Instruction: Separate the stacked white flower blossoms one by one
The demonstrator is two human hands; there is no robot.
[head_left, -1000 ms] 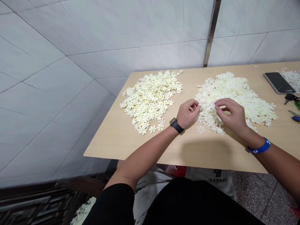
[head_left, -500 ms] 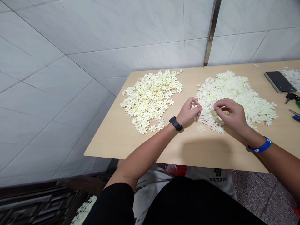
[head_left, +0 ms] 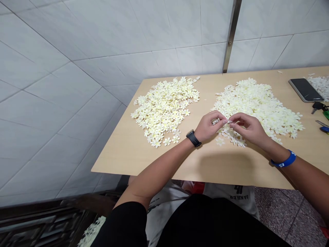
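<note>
A small white artificial flower point(head_left: 228, 121) is pinched between the fingertips of both my hands, which meet in front of the right-hand pile; its shape is mostly covered by the fingers. My left hand point(head_left: 208, 127), with a black watch at the wrist, is closed, thumb against forefinger. More white petals show within its curled fingers. From the other side my right hand point(head_left: 248, 127) grips the flower with thumb and forefinger. Behind and below both hands spreads the right pile of pale flowers point(head_left: 257, 97). One loose flower point(head_left: 220, 141) lies just under my left hand.
On the left of the board table point(head_left: 123, 157) is a second pile, of yellow-centred flowers point(head_left: 164, 106). A phone point(head_left: 305, 90), keys point(head_left: 318, 105), blue-handled scissors point(head_left: 324, 129) and small white pieces point(head_left: 320, 85) lie at the right. A tiled wall point(head_left: 164, 27) stands behind.
My left hand has turned and moved slightly right, and my right hand slightly left. Their fingertips, apart before, now meet at the small flower.
</note>
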